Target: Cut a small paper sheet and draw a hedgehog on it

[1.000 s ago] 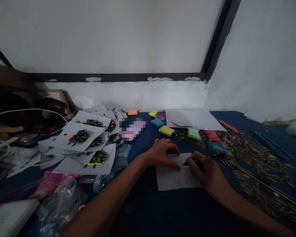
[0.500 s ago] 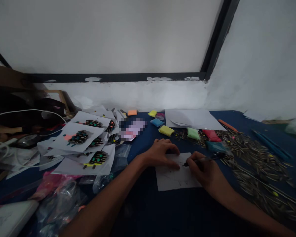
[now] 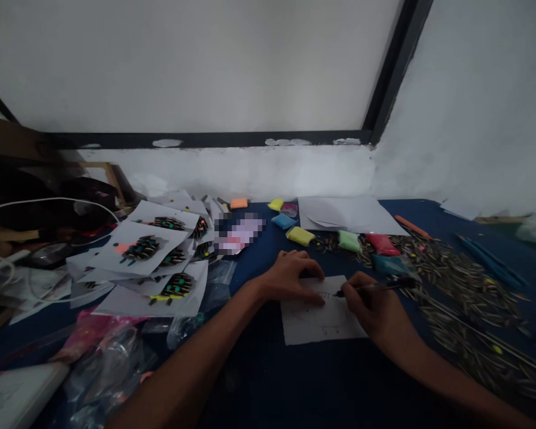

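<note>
The right hand (image 3: 375,310) grips a thin dark pen (image 3: 373,288) between its fingers, and the tip of the pen touches a small white sheet of paper (image 3: 317,322). That paper lies flat on the dark blue table top (image 3: 268,381), right in front of the person. The left hand (image 3: 290,277) rests palm down on the top edge of the paper, with its fingers spread and bent, pressing it flat and gripping nothing. Faint marks show on the paper near the pen tip, too small to read. To the right of the right hand lies a big heap of thin striped seeds (image 3: 464,298). Behind the hands sit small soft bags of colour: a yellow bag (image 3: 301,236), a light green bag (image 3: 349,241), a red bag (image 3: 383,244) and a blue bag (image 3: 284,221). Behind those lies a bigger white sheet (image 3: 346,214). Far to the left is a pile of white cards with dark seed shapes stuck on them (image 3: 147,256). Clear plastic bags (image 3: 116,357) lie near the left arm.
</note>
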Action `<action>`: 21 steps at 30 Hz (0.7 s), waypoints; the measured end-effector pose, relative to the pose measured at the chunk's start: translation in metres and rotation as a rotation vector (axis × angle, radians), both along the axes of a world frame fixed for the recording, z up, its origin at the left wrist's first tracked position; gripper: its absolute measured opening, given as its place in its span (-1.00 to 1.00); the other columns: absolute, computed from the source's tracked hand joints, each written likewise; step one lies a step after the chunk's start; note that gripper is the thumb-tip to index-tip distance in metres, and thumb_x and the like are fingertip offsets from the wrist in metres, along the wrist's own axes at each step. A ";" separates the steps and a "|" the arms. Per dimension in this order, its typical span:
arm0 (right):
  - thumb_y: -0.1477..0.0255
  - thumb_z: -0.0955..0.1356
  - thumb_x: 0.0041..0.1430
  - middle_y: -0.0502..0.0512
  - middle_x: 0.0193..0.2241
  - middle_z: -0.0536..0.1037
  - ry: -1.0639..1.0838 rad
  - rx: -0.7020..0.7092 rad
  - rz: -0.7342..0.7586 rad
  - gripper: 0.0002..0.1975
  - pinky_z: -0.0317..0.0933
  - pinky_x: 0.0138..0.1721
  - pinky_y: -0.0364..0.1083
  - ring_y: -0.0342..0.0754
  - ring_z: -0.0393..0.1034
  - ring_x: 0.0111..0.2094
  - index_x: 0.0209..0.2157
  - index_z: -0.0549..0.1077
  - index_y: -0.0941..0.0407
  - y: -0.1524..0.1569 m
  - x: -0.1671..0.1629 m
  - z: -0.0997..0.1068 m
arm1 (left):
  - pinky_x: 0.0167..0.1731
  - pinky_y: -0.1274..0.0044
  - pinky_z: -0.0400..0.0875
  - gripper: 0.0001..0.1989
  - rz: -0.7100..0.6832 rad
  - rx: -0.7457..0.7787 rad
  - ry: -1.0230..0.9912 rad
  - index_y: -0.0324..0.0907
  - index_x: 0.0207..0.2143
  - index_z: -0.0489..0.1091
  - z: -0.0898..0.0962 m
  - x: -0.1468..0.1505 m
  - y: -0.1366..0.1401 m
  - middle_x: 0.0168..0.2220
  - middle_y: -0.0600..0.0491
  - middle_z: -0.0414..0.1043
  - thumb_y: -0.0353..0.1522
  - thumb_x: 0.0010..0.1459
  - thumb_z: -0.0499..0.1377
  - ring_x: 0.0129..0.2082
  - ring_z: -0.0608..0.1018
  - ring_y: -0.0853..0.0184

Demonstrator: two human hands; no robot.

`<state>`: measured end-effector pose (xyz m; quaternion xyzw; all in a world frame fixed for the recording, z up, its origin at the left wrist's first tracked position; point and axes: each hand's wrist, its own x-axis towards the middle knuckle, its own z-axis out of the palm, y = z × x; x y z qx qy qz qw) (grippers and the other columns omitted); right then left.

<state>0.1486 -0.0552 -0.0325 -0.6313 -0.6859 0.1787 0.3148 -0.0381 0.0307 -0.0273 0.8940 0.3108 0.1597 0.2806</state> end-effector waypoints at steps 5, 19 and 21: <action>0.27 0.17 0.19 -0.04 -0.63 0.34 -0.011 -0.001 0.017 -0.74 0.05 -0.60 -0.13 -0.12 0.26 -0.63 -0.52 0.27 0.07 0.000 0.000 0.001 | -0.09 0.39 0.08 -0.59 -0.002 0.002 -0.001 -0.07 -0.21 0.46 -0.001 0.000 0.000 -0.21 0.06 0.34 -0.12 -0.13 0.35 -0.14 0.38 0.23; 0.27 0.18 0.18 -0.09 -0.70 0.27 0.003 -0.008 0.008 -0.74 0.01 -0.63 -0.15 -0.14 0.22 -0.67 -0.54 0.24 0.06 0.000 -0.003 0.003 | -0.09 0.40 0.07 -0.58 0.000 -0.003 0.003 -0.08 -0.21 0.46 0.000 0.000 0.001 -0.23 0.09 0.32 -0.13 -0.13 0.36 -0.14 0.38 0.24; 0.27 0.18 0.18 -0.09 -0.70 0.27 0.013 -0.018 0.018 -0.74 0.02 -0.63 -0.14 -0.13 0.22 -0.67 -0.53 0.25 0.06 0.000 -0.002 0.003 | -0.10 0.39 0.07 -0.59 0.000 -0.005 0.005 -0.07 -0.21 0.46 0.001 0.000 0.000 -0.23 0.09 0.32 -0.13 -0.13 0.35 -0.14 0.38 0.24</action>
